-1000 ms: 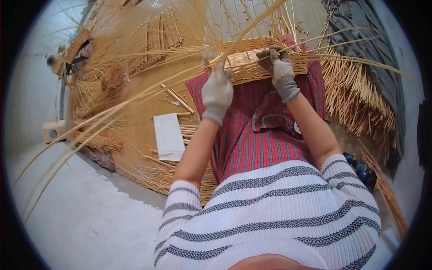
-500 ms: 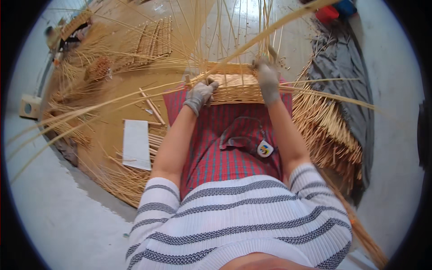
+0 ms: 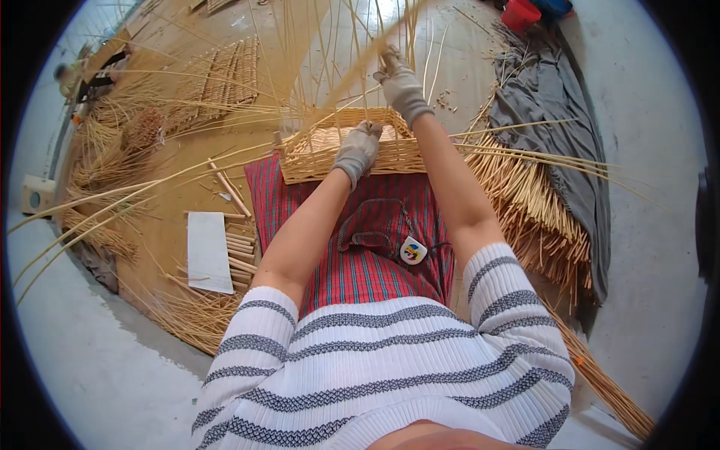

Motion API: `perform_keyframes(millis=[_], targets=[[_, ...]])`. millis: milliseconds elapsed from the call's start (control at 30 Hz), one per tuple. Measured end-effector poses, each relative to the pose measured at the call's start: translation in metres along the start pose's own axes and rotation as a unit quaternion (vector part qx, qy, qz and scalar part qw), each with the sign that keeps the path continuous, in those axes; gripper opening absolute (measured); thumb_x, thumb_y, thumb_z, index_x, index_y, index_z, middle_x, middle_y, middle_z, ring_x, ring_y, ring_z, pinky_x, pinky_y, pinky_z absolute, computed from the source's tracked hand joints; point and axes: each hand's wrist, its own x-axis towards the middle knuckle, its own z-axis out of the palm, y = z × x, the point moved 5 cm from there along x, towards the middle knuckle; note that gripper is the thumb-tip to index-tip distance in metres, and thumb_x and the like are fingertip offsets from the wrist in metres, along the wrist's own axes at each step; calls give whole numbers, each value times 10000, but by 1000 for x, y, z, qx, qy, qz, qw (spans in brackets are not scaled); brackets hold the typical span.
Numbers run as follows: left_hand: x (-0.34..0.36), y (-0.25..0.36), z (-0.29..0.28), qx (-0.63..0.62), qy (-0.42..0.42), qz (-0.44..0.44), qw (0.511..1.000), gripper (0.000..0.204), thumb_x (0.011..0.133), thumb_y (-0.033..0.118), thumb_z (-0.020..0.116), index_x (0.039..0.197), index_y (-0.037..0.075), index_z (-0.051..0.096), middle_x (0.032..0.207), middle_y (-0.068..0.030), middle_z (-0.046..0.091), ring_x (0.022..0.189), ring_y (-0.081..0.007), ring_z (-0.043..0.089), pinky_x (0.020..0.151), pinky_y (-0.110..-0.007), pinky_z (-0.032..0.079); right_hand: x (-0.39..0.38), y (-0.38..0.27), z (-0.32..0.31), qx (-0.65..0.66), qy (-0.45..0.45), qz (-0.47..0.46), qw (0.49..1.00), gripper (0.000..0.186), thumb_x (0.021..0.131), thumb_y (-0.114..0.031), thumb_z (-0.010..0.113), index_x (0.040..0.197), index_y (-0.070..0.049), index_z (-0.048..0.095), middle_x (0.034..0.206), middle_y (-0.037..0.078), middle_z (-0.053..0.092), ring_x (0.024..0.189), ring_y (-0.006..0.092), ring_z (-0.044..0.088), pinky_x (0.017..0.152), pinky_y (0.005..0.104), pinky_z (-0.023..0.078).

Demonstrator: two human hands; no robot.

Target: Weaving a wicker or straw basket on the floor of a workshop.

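A half-woven wicker basket (image 3: 307,169) rests across my lap on a red checked cloth (image 3: 360,277), with long upright rods rising from its walls. My left hand (image 3: 358,150), in a grey work glove, is closed at the basket's near wall, and its fingertips pinch around an upright strand. Raised past the far wall, my gloved right hand (image 3: 403,88) is closed around a long wicker rod (image 3: 360,64). That rod slants up to the right and is blurred by motion. Part of the weave is hidden under my left hand.
A thick bundle of wicker rods (image 3: 532,217) lies on the right beside a grey cloth (image 3: 540,112). On the left are a white sheet (image 3: 210,251), cut sticks (image 3: 240,251) and woven panels (image 3: 229,71). A red bucket (image 3: 520,16) stands far right.
My right hand has moved from the basket's right end up and away, toward the upright rods. My left hand has shifted right along the near wall. The long rod has swung steeper.
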Motion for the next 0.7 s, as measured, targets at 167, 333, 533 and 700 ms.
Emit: perform_keyframes(millis=[167, 333, 533, 700], targets=[[7, -2, 2, 13, -8, 3, 1000, 267, 957, 328, 633, 1095, 103, 594, 574, -50, 553, 385, -164, 525, 331, -348, 446, -105, 19, -96, 130, 249, 141, 949, 215, 989, -150, 542, 1175, -53, 591, 942, 89, 683, 816, 214, 694, 644, 314, 550], [-38, -22, -8, -301, 80, 205, 928, 308, 926, 74, 660, 1214, 46, 556, 805, -84, 633, 484, -156, 594, 387, -320, 486, -208, 0, -98, 106, 145, 446, 877, 209, 1020, -202, 517, 1138, -57, 611, 889, 77, 691, 718, 186, 684, 617, 293, 540], [-109, -95, -153, -300, 332, 153, 881, 158, 911, 129, 727, 938, 32, 605, 777, -60, 645, 500, -121, 584, 465, -267, 499, -185, -56, 38, 120, -81, 327, 934, 244, 961, -215, 609, 1090, -13, 656, 883, 92, 703, 838, 196, 680, 767, 313, 544], [-106, -102, -180, -194, 300, 289, 888, 198, 884, 158, 766, 904, 52, 600, 744, -53, 656, 539, -121, 579, 481, -251, 476, -195, -148, 128, 94, -337, 28, 936, 268, 887, -133, 656, 1153, -95, 657, 1047, 128, 689, 965, 291, 678, 866, 385, 546]])
